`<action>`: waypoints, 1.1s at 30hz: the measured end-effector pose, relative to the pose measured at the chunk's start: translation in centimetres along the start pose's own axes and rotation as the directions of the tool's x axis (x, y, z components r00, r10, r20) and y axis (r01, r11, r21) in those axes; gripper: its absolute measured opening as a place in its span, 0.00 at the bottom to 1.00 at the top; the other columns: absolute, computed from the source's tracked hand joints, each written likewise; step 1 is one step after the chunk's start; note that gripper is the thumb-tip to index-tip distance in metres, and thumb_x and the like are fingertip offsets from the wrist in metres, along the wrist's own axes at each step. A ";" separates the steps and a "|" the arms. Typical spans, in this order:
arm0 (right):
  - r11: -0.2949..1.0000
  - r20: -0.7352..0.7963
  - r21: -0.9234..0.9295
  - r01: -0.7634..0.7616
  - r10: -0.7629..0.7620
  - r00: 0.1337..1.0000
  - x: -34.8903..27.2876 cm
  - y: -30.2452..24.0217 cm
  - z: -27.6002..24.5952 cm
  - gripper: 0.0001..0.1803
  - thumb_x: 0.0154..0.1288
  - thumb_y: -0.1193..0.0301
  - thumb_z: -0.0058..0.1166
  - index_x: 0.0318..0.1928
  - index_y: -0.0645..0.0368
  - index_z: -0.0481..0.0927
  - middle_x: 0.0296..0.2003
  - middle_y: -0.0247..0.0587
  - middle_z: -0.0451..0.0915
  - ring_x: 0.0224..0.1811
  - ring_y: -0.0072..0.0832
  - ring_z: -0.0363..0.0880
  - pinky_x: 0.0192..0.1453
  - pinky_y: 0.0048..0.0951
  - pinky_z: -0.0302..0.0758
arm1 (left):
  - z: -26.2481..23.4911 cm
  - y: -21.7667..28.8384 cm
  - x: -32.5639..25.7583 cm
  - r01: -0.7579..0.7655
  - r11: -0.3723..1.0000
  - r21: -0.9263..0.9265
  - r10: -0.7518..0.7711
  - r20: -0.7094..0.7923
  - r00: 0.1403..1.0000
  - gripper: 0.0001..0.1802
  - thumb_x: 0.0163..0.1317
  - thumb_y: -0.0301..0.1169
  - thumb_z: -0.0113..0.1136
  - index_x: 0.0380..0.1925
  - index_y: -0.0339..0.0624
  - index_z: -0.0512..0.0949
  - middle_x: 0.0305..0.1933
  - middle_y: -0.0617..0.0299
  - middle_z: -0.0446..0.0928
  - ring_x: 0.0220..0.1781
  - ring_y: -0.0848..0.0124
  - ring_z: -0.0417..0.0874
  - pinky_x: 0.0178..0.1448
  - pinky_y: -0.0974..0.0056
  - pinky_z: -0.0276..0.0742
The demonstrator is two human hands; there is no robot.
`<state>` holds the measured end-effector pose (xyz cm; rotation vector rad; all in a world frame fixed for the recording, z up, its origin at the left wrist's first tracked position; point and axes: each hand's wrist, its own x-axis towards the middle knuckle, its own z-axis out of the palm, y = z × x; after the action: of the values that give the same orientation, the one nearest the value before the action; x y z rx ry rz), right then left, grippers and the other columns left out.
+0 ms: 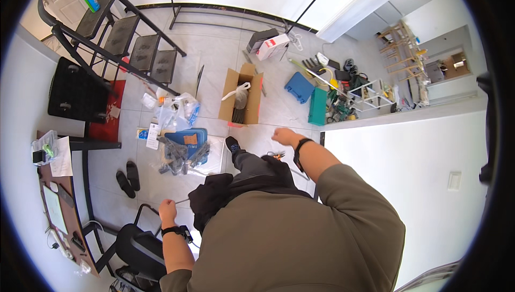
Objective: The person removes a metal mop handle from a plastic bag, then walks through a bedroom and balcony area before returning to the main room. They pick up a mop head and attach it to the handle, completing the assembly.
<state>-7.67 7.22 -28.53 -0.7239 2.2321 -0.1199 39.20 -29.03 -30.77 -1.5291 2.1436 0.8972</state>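
A stepladder [115,34] stands at the upper left of the frame, with a cardboard box [241,96] on the floor [214,56] right of it near the centre. Tool cases [308,96] lie further right. A desk [56,206] runs along the lower left edge, slippers [127,176] just right of it.

Open brown carton [241,94], white box [272,46]
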 end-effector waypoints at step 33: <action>0.543 -0.190 0.813 -0.210 0.588 0.786 -16.4 35.0 -3.9 0.17 0.58 0.57 0.56 0.33 0.59 0.77 0.29 0.44 0.79 0.34 0.38 0.76 0.40 0.35 0.72 | 8.1 51.6 1.3 -0.462 0.872 -0.163 0.489 0.236 0.839 0.12 0.54 0.32 0.45 0.25 0.37 0.76 0.22 0.58 0.75 0.24 0.70 0.75 0.31 0.66 0.69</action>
<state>-17.75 44.63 -25.74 0.3692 2.3830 -1.0264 -10.00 -13.45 -22.72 -0.8395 2.3319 1.3073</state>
